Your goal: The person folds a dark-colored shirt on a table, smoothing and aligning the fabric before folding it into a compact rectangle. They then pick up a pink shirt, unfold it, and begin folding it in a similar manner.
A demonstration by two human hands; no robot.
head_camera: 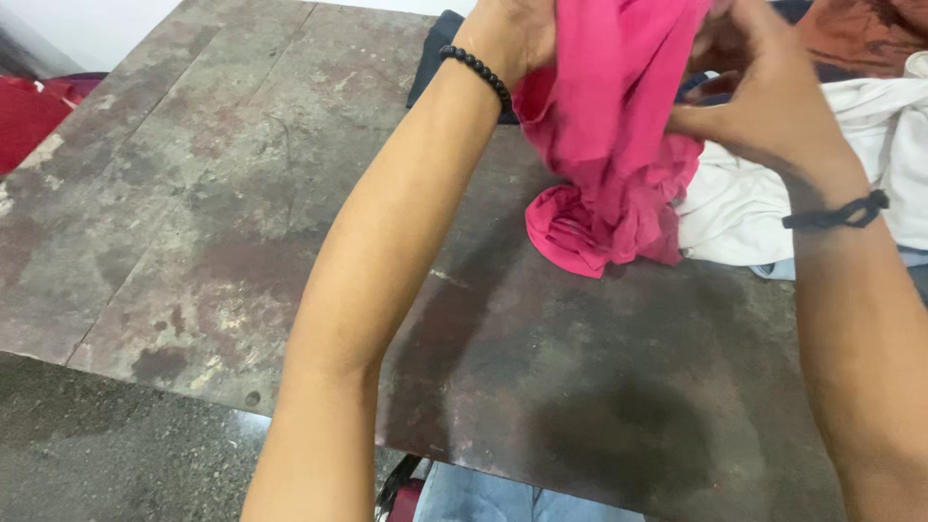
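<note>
While the worn, stained grey-brown counter [193, 193] lies bare on its left half, with its near edge running across the bottom, the left hand [507, 34] with a black bead bracelet [476, 70] has its grip closed into the bright pink cloth garment [609, 145]. That garment hangs bunched, its lower folds touching the counter at centre. Just right, the right hand [764, 92] pinches the same pink fabric. Behind it, a crumpled white cloth [754, 208] crowds the right edge.

Single head-worn view, close, angled steeply down over the worn table [222, 242].
</note>
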